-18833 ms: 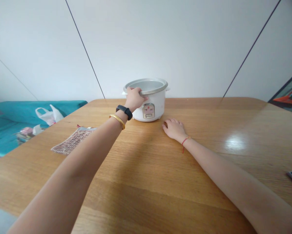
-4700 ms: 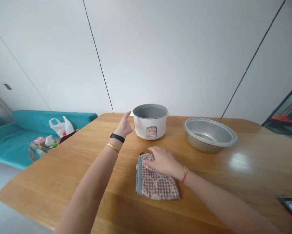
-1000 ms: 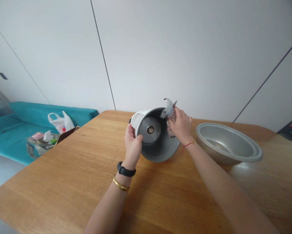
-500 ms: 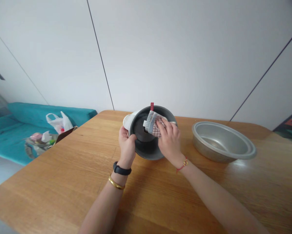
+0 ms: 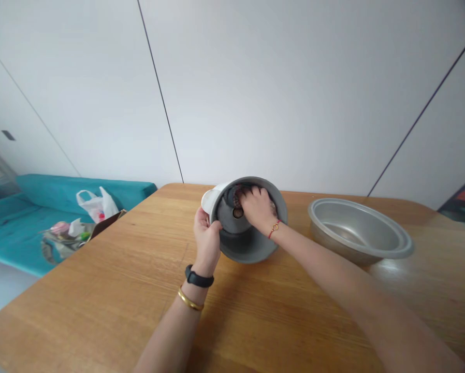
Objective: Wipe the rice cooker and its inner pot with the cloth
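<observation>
We are gripping the tipped rice cooker (image 5: 248, 249) over the wooden table (image 5: 100, 290) with our left hand (image 5: 206, 234), our closed right hand (image 5: 258, 210) rubbing a cloth (image 5: 237, 197) inside it; how much is wiped, we cannot tell.

Off to the right, a wide round aluminium basin (image 5: 360, 230) sits on the honey-toned wooden table (image 5: 81, 305), and a white plastic carrier bag (image 5: 95, 204) is slumped on the teal sofa (image 5: 23, 243) beyond it.

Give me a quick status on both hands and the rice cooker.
Left hand gripping rim of white rice cooker, tilted, open end toward camera. Right hand inside it with patterned cloth. Metal basin to right, not touching.
</observation>
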A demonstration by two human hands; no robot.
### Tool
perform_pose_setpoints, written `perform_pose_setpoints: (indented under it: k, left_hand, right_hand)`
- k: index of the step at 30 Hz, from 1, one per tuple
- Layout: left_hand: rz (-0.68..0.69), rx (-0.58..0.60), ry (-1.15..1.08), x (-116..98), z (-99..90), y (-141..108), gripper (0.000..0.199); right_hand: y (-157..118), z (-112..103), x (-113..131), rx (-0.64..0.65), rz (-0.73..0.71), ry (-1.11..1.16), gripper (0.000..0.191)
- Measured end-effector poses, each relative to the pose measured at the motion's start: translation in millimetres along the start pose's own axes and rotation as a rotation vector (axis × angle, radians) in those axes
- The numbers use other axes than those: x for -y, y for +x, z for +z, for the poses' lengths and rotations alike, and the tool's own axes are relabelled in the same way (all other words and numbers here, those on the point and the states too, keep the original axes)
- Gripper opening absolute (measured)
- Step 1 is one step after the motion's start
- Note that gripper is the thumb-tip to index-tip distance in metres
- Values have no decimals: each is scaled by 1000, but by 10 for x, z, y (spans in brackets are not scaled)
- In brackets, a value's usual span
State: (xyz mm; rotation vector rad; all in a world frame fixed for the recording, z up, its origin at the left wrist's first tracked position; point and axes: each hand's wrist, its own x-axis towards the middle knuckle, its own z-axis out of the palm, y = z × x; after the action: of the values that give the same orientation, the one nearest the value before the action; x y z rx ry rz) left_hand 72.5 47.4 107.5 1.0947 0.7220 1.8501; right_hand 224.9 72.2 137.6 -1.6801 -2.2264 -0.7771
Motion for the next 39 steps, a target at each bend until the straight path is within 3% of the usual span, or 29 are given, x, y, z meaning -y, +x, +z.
perform_pose_setpoints:
  k: [4,6,8,10,12,14,16,18,20,23,25,30,33,36,39]
  left_hand:
    - [24,-8,-10,-10,12,-4,55]
    - [19,-12,-6,-9,5,1,54]
    - [3,-21,-13,-6,-3,7,52]
    - [-17,-46,-41,-7,-9,13,50]
    - [-34,-81,-71,-20,-11,21,48]
    - [-50,-124,-88,-50,-13,33,46]
    - [-94,-168,-98,-96,-20,51,45]
    - [-176,-219,-108,-142,-33,73,43]
    - [-260,-277,-112,-175,-48,96,39]
    - [-331,-322,-101,-187,-70,129,38]
    - [-367,-317,-90,-175,-82,141,41]
    - [-383,-253,-58,-134,-123,58,44]
    - [-344,-165,-4,-132,-209,-60,48]
    - [-322,-35,137,-147,-412,-157,47]
    - [-79,205,427,-188,-722,-189,61]
  right_hand:
    - [-302,-23,-7,245,107,20,30]
    - [-571,-55,45,246,76,127,34]
    - [-803,-110,20,77,69,245,46]
    - [-944,-144,-135,-184,131,337,54]
    - [-995,-101,-395,-435,267,439,50]
    - [-995,43,-667,-623,490,637,42]
    - [-980,258,-849,-707,774,974,36]
    - [-964,472,-891,-690,1006,1340,37]
    - [-938,614,-821,-617,1102,1610,41]
    - [-873,630,-652,-524,1102,1861,45]
    - [-828,545,-570,-527,1066,1975,49]
    - [-809,309,-507,-579,872,1881,56]
    - [-833,267,-556,-538,863,1869,56]
    - [-862,299,-660,-528,910,1852,57]
    - [-904,371,-774,-523,941,1813,58]
